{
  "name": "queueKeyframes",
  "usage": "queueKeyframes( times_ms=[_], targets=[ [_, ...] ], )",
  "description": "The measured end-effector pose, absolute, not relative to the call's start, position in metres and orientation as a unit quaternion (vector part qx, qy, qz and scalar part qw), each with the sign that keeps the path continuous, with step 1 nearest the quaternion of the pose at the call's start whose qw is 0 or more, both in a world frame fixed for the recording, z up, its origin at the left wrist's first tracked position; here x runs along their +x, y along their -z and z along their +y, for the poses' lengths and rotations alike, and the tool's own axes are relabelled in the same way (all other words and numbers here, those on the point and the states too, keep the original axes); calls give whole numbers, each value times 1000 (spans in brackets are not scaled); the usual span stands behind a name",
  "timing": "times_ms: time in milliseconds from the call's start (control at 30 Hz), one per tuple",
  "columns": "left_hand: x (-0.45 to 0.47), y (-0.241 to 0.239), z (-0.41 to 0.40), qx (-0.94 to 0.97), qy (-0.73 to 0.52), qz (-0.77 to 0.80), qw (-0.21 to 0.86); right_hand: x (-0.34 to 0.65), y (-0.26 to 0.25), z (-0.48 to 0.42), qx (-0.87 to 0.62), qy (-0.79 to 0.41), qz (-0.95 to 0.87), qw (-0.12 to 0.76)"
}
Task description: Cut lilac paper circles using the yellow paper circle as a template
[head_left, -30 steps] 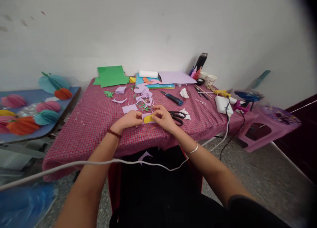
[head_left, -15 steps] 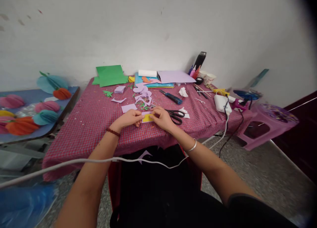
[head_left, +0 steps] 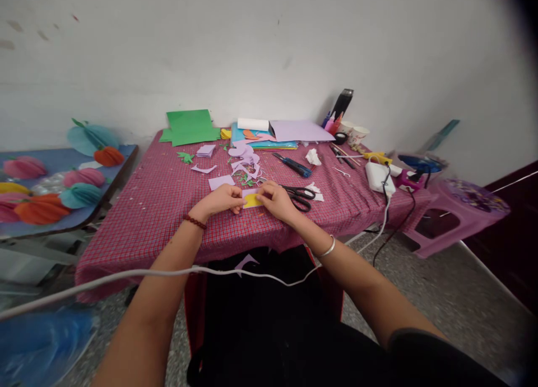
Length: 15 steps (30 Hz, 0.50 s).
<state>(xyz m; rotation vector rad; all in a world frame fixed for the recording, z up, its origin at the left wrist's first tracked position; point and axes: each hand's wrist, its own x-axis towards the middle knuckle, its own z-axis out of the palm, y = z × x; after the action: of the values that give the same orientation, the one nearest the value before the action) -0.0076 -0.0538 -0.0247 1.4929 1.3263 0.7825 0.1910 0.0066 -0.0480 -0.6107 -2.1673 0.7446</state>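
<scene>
My left hand [head_left: 221, 200] and my right hand [head_left: 277, 199] rest on the red checked tablecloth [head_left: 159, 207], both pinching a small yellow paper shape [head_left: 253, 199] that lies on a lilac paper piece. The left fingers press its left end and the right fingers its right end. Black scissors [head_left: 300, 196] lie just right of my right hand. A lilac paper square [head_left: 221, 182] sits just beyond my left hand.
Lilac and green paper scraps [head_left: 246, 164], a blue utility knife [head_left: 292, 165], green sheets [head_left: 190, 127], stacked coloured paper [head_left: 269, 134] and cups [head_left: 357, 133] fill the table's back. A white cable [head_left: 168, 273] crosses my arms. Paper fruit [head_left: 46, 190] lies on the left table; a pink stool [head_left: 458, 207] stands right.
Both hands stay on the yellow and lilac piece with only small finger shifts. The view has moved slightly.
</scene>
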Motion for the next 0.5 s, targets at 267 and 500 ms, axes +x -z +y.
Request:
queueKeyframes(
  times_ms=[267, 500],
  targets=[
    [-8, 24, -54, 615, -318, 546, 472, 191, 48, 6, -233, -287, -852, 371],
    [-8, 24, -54, 618, -316, 543, 472, 191, 49, 6, -233, -284, -854, 367]
  ],
)
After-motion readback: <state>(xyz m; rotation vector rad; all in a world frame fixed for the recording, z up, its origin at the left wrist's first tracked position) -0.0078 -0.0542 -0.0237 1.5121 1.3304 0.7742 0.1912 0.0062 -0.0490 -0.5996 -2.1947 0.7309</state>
